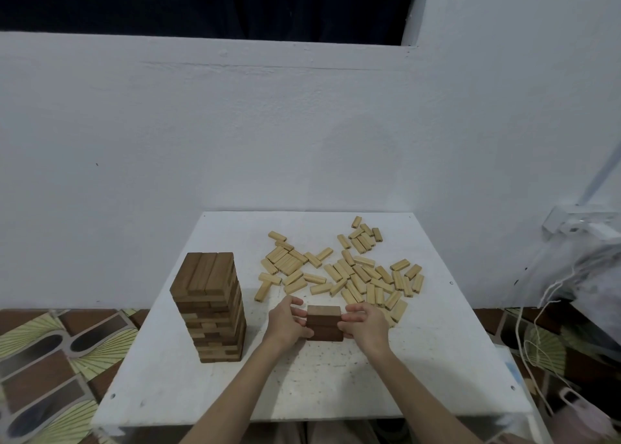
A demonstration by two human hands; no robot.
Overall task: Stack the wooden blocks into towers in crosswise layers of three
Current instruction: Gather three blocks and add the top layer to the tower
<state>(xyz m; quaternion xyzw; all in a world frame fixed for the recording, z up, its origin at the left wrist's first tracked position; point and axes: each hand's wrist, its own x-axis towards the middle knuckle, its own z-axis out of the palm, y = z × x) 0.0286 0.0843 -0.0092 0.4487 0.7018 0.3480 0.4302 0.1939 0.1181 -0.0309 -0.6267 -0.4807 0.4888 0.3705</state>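
Blocks, short stack: a low dark-brown stack point(325, 323) stands on the white table point(420, 359) between the two hands; its visible blocks lie with their long axis running left to right across the view, long sides facing the camera. Number of layers hard to tell, about three.
Left hand: the left hand point(286, 322) has fingers curled against the stack's left end, thumb low near the base, gripping it.
Right hand: the right hand point(364, 322) mirrors it, fingers curled against the stack's right end, so the stack is squeezed from both sides.
Tall tower: a tower point(210, 307) of mixed dark and light layers stands upright, well left of the left hand; its top three blocks point away from the camera.
Loose blocks: pale loose blocks point(342, 268) lie flat and scattered beyond both hands, pointing every way; the nearest ones lie just past the right hand's fingers.
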